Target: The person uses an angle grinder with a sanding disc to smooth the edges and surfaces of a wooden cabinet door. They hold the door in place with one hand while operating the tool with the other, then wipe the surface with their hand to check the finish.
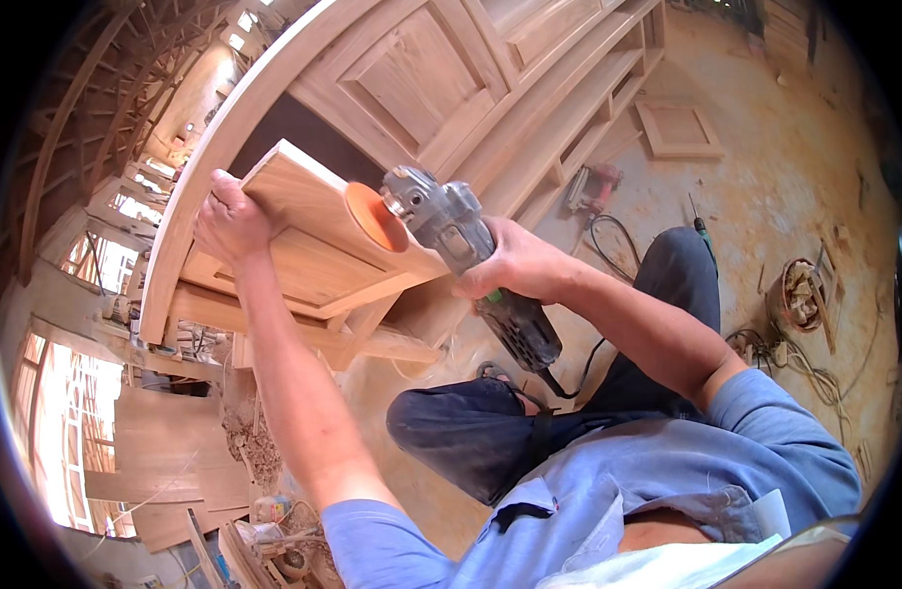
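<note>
My right hand (524,263) is wrapped round the body of a grey and black angle grinder (451,221). The grinder's orange disc (375,217) is at the face of a wooden cabinet door (318,265), near its edge; I cannot tell whether they touch. The door stands out at an angle from a large wooden cabinet (411,83). My left hand (233,224) grips the far left edge of the door, its fingers partly hidden behind it. A black cord (559,385) runs from the grinder's tail toward my knee.
A loose wooden frame panel (680,129) and a red power tool (596,187) lie on the floor at the far right. A bucket of scraps (799,294) and tangled cables (809,378) are at my right. Boards (171,452) and wood scraps stand at the left.
</note>
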The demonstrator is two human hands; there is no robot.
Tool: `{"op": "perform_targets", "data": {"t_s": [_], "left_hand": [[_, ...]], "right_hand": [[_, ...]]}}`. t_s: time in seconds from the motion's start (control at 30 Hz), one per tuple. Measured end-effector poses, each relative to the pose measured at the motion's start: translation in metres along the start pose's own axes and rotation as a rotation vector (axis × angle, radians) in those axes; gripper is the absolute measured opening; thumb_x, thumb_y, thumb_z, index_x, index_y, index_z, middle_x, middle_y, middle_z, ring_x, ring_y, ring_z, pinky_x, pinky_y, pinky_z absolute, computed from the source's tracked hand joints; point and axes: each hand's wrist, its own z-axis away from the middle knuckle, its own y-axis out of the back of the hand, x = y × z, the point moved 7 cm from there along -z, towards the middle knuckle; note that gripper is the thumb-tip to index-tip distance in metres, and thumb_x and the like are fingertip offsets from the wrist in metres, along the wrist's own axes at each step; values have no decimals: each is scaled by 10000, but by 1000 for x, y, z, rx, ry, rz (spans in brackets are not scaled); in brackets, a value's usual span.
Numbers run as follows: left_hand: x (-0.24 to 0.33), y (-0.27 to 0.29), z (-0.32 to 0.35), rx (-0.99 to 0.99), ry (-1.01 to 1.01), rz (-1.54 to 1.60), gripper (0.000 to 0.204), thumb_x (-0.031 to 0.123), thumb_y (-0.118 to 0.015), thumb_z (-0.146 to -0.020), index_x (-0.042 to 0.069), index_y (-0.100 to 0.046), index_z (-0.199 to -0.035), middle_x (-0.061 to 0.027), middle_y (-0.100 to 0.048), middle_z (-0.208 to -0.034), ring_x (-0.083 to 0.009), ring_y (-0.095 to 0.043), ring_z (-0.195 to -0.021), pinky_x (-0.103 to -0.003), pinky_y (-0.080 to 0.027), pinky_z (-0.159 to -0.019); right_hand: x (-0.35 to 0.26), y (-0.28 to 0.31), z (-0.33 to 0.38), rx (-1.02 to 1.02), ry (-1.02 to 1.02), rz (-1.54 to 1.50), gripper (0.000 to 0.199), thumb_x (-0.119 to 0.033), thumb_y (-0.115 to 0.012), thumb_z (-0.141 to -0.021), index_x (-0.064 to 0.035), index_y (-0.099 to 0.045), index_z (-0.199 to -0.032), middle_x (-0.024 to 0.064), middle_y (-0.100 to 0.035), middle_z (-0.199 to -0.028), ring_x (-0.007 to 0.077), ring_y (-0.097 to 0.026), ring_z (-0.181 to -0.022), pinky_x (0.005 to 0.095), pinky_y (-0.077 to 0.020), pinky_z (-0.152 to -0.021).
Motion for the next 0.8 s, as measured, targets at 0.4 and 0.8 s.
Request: {"op": "perform_targets", "data": {"t_s": [0.4,0.8], "left_hand": [[6,0,2,2,-15,14,633,468,-349,-1054,59,-790,-857,-239,-729,-894,-478,-665,-885,-595,-471,-799],[13,2,3,-26,4,-5,621,441,-352,-1052,44,-788,-858,-241,-726,-899,-487,-661,-888,-589,-478,-793]], "right_hand": [[80,25,20,87,-191,-80,373,-166,-772,-697,-13,-583,-979,60,-594,-831,146,-594,-672,322,-505,-605],[-58,-11,-24,-3,79,-58,446,-151,-776,-695,8,-561,-1052,74,-583,-838,177,-627,-687,333,-546,-633]]}}
